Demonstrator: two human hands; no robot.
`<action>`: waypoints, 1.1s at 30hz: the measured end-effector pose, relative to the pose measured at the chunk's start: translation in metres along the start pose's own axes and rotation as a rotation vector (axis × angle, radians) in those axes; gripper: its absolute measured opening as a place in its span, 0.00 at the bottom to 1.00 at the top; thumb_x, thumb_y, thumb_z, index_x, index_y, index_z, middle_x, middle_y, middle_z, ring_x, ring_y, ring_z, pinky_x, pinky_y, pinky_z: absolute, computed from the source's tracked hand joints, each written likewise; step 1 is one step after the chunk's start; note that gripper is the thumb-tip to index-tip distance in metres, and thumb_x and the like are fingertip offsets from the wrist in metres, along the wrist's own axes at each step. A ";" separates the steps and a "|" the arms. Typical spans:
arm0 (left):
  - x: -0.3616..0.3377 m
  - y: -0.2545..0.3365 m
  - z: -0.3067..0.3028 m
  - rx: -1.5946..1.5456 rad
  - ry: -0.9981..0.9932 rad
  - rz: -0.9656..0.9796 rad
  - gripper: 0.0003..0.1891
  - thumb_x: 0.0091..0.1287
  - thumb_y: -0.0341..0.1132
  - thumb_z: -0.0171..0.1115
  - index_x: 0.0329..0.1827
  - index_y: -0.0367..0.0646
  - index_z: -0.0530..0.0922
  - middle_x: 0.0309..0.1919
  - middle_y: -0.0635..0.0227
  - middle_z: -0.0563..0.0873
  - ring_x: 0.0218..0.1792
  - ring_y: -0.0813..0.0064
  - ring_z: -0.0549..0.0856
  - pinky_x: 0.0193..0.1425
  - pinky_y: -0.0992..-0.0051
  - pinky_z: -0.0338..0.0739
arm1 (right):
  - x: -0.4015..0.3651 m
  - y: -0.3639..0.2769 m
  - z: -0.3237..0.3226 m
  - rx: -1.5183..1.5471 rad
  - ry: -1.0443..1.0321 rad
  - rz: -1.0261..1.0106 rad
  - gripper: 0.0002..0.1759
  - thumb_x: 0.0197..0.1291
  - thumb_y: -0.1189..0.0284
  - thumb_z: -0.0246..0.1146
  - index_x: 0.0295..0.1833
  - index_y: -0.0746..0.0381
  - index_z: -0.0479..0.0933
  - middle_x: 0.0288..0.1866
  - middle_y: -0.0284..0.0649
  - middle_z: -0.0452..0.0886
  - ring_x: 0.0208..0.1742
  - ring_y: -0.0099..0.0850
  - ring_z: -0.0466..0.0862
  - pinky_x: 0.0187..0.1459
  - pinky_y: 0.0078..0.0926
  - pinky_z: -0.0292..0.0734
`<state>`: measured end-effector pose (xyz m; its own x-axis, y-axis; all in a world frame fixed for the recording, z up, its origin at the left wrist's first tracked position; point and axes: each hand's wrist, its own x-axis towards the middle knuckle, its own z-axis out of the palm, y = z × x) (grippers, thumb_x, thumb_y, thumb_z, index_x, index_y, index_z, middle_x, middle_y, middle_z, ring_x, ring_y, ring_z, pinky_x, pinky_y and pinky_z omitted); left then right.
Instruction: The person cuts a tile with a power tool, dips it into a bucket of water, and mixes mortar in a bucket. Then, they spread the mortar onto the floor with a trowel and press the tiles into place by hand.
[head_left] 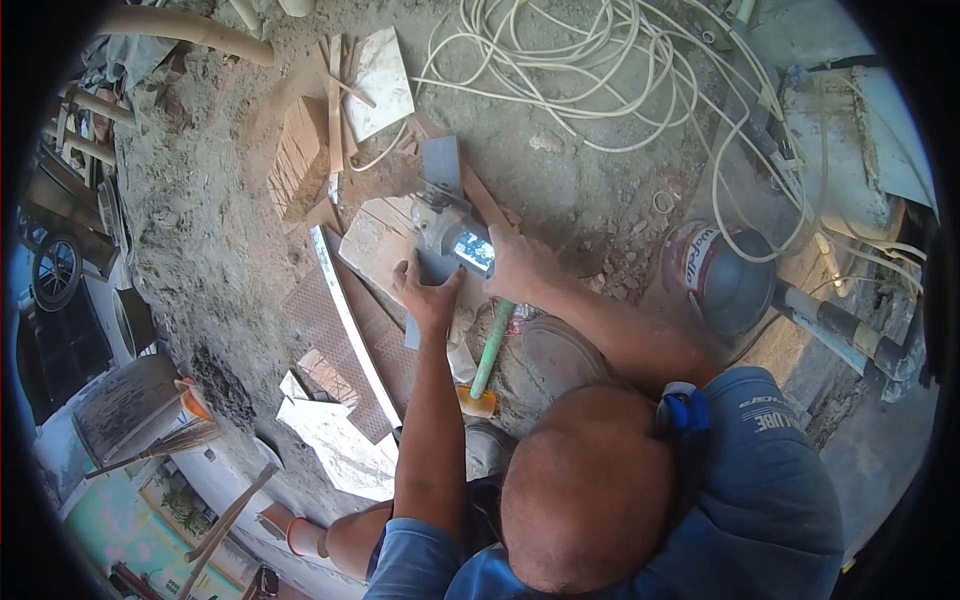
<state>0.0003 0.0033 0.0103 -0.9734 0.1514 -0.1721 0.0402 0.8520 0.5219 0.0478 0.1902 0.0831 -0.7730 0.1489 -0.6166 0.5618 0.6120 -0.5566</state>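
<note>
Two hands are working over one grey tile strip (437, 165), which is lying on the dusty ground in the middle of the scene, running from far to near across a pale board (372, 240). One angle grinder (447, 232) is sitting on the strip about halfway along it.

The left hand (430, 295) is reaching forward on a straight arm and resting on the near part of the strip, just near of the grinder. Its fingers are lying open and spread against the tile, thumb out to the right, closing on nothing. The right hand (518, 265) is coming in from the right on a bent arm. Its fingers are wrapping tightly around the body of the grinder, knuckles up.

One green-handled tool (492, 347) is lying just near of the hands, its orange end (478, 402) pointing toward the person. Two shoes are showing: one (560, 350) right of the green handle, the other (487, 447) nearer, beside the left arm.

One red bucket (712, 272) is standing to the right, well apart from the hands. A tangle of white cable (600, 70) is looping across the far ground, with one loop draping over the bucket's rim. One long white strip (347, 315) is lying to the left of the left arm, and one broom (170, 440) is lying at the near left.
</note>
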 end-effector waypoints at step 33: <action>-0.022 0.074 -0.009 -0.780 -0.086 -0.152 0.39 0.59 0.43 0.72 0.69 0.33 0.64 0.60 0.52 0.74 0.62 0.59 0.74 0.65 0.65 0.70 | 0.000 0.021 -0.043 0.374 0.186 -0.152 0.34 0.37 0.64 0.76 0.51 0.66 0.73 0.42 0.49 0.83 0.43 0.41 0.85 0.47 0.37 0.79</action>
<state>0.0227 0.0585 0.0604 -0.9335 0.1272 -0.3353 -0.2916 0.2753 0.9161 0.0473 0.2369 0.0953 -0.8757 0.2370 -0.4208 0.4792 0.3194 -0.8175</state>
